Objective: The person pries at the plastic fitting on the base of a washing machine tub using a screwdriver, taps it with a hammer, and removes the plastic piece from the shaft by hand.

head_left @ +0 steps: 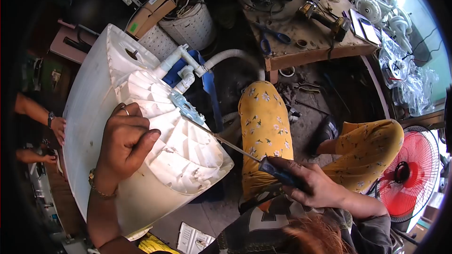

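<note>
My right hand (310,181) is wrapped round the dark handle of a screwdriver (235,148). Its long metal shaft slants up and left, and the tip end is at a pale blue plastic piece (187,107) on the washing machine tub (99,99). The tub is white, lies tilted, and has a ribbed, fan-like base (183,148) facing me. My left hand (125,143) is over the left side of that base, with fingers curled in and thumb pointing right. Whatever those curled fingers grip, if anything, is hidden. White drain fittings (184,73) stand at the tub's upper side.
Another person's hand (57,129) touches the tub's far left side. A wooden table (301,49) at the back holds a cordless drill (325,19) and blue-handled scissors (268,37). A red fan (402,173) stands at the right. A corrugated hose (230,55) curves toward my knee.
</note>
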Available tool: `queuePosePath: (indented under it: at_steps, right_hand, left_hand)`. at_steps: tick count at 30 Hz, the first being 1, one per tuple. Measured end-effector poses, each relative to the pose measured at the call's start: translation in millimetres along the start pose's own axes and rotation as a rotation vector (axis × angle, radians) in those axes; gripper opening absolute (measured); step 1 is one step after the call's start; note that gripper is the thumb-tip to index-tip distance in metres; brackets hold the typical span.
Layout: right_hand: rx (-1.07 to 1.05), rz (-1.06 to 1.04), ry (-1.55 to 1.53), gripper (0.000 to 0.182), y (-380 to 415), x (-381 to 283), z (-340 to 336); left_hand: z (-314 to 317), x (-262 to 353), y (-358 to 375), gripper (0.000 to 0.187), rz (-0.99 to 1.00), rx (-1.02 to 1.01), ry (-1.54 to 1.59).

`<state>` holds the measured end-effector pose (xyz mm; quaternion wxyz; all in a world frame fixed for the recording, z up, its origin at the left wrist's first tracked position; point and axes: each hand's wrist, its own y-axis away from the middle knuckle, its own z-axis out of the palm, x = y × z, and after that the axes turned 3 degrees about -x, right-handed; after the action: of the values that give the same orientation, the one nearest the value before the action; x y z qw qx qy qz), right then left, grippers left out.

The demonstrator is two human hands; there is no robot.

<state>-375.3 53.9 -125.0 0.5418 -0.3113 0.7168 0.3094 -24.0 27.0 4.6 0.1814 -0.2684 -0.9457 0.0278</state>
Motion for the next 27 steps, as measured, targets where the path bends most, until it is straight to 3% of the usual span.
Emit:
queuePosePath:
  at_steps: [7, 10, 13, 16, 20, 23, 27]
  right_hand:
    - [0.034, -0.068, 0.159, 0.063, -14, -20, 13]
    - [-0.023, 0.111, 0.033, 0.062, -31, -39, 18]
    - [0.064, -0.038, 0.14, 0.061, -40, -40, 30]
    - [-0.008, -0.033, 0.335, 0.063, -52, -41, 21]
    - [-0.062, 0.053, 0.621, 0.067, -60, -47, 26]
    - [-0.125, 0.206, 0.668, 0.064, -64, -43, 23]
    - [0.067, 0.079, 0.721, 0.059, -70, 10, 15]
  left_hand:
    - [0, 0, -2, 0.036, 0.042, -0.001, -0.025]
    - [0, 1, -2, 0.038, 0.035, -0.01, -0.032]
    - [0, 3, -3, 0.039, 0.036, -0.009, -0.054]
    - [0, 5, -2, 0.04, 0.026, -0.003, -0.051]
    - [0, 6, -1, 0.039, -0.002, 0.008, -0.068]
    - [-1, 9, 0, 0.037, 0.001, -0.023, -0.104]
    - [-3, 12, -1, 0.032, -0.005, -0.077, -0.138]
